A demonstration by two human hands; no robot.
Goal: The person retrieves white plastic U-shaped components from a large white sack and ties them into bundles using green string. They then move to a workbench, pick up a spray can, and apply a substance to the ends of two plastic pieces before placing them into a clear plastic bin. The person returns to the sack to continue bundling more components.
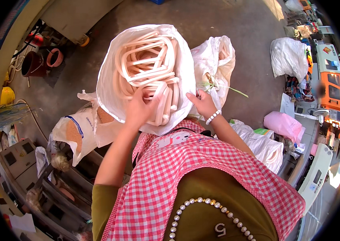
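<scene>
A white woven sack (107, 90) stands open in front of me, filled with bent, cream-coloured plastic tubes (150, 60) stacked loosely. My left hand (142, 107) reaches over the near side of the opening, its fingers curled on the tubes close to the rim. Some of those fingertips are hidden among the pieces. At the sack's right edge, my right hand (203, 104) pinches the rim between thumb and fingers. Beyond it stands a second white sack (214, 54), gathered in the middle, with similar pale pieces showing in its mouth. Thin green strands (238, 91) stick out from that gathered part.
A torn sack of brown granules (73, 134) sits at left, above grey crates (19, 158). White bundles (260, 146) lie at right, near a pink bag (284, 125). Farther off are a stuffed white bag (289, 58), an orange-and-white machine (332, 86) and a dark bucket (33, 64).
</scene>
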